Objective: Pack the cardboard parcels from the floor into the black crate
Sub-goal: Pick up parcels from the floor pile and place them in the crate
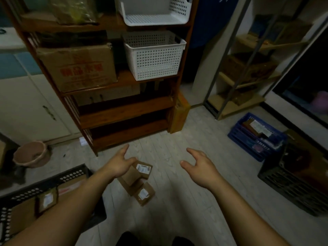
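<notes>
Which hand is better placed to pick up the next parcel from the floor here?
Left. The left hand is open directly over the small cardboard parcels on the floor, and the black crate sits on that side. The right hand hovers open over bare floor, apart from them.

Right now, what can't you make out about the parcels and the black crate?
- Head view: parcels on the floor: the left hand covers the pile's upper left; the count is unclear.
- Parcel labels: text too small and blurred.
- Black crate: cut off by the left edge, and the left forearm hides part of its inside.
</notes>
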The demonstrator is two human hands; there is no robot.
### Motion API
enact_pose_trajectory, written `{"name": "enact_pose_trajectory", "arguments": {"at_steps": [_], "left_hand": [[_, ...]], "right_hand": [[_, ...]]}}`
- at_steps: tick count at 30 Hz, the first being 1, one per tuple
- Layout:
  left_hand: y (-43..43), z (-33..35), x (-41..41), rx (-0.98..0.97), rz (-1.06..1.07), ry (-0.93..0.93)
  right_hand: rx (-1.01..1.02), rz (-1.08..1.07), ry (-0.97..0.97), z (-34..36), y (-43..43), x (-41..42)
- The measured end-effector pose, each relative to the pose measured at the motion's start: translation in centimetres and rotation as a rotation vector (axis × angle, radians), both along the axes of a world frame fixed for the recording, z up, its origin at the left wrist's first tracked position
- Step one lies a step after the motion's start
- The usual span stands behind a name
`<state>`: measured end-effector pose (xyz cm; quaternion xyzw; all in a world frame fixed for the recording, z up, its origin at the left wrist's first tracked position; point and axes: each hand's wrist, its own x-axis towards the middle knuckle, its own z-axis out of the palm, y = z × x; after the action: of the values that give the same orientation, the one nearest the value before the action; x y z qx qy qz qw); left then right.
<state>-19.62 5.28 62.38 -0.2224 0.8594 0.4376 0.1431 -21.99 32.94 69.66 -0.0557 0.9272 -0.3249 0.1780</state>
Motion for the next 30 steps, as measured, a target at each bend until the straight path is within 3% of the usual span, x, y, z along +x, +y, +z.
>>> {"name": "enact_pose_trajectory", "arguments": {"at_steps": [6, 11, 14, 17, 24, 30], "left_hand": [[0.1, -2.2, -3.2, 0.082, 0.058, -0.023], [-1.2, -3.5, -4.0, 0.075, 0.192, -0.086], [-1.4, -4.4, -4.0, 0.097, 0.401, -0.114], [-0.3, -6.3, -3.9, 0.138, 0.585, -0.167], [1.0, -16.6, -6.0, 0.204, 0.663, -0.311], [1.1, -31.4, -7.4, 0.174, 0.628, -0.449]], "right_hand": [[0.005, 0.036, -0.074, -2.1, -1.0, -5.7], [0.073, 0.253, -0.169, -5.7, -3.8, -11.6], [0.098, 0.441, -0.247, -8.3, -5.3, -16.2], [0.127, 0.498, -0.361, -11.4, -6.2, -20.6], [0.234, 0.646, -0.447, -22.4, -9.6, -26.7], [0.274, 0.695, -0.566, -38.0, -11.9, -25.4]]}}
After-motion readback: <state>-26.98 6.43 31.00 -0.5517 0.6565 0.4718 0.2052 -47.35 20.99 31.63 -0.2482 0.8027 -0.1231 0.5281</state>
